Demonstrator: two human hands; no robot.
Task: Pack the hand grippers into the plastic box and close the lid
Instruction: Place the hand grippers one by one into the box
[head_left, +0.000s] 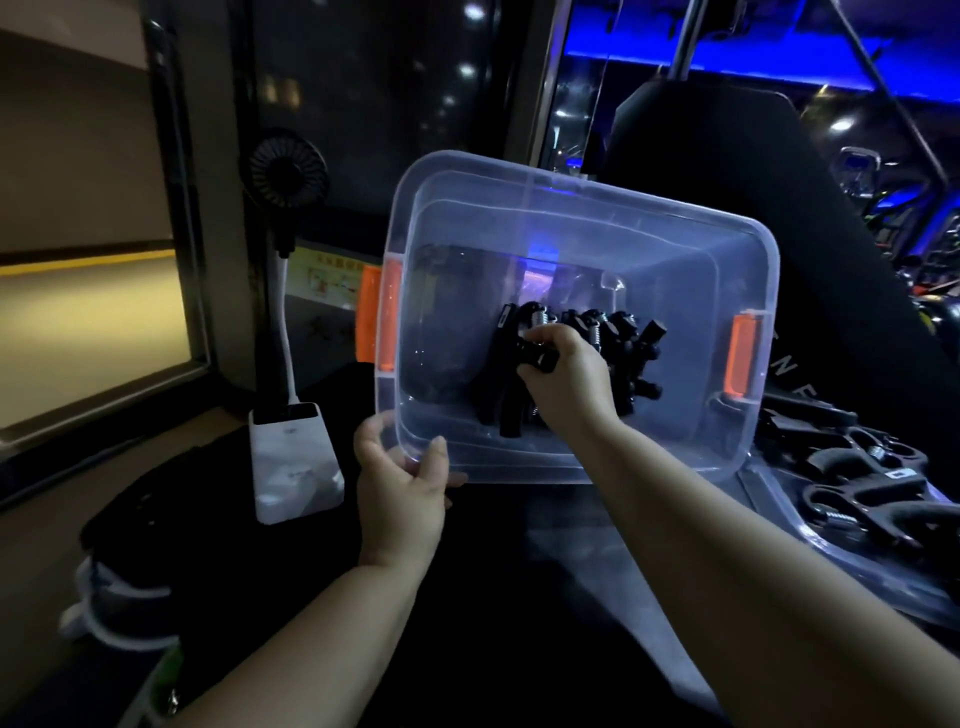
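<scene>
Left hand (402, 480): grips the near-left rim of the box (571, 181), thumb over the edge.
Right hand (566, 387): inside the box, fingers curled round a gripper (498, 387).
Loose grippers (862, 488): on the clear lid (769, 501), right of the box.
Box: open, tilted toward the camera, packed grippers (623, 343) lying inside.
Fan (288, 171): behind, left.

Hand grippers (628, 338) lie in the box (571, 192), others (857, 467) right of it, seemingly on the lid (831, 566).

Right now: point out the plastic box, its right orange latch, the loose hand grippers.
plastic box (597, 228): head view, bare far wall.
right orange latch (743, 356): head view, latch middle.
loose hand grippers (852, 460): head view, black handle in the right-hand pile.
</scene>
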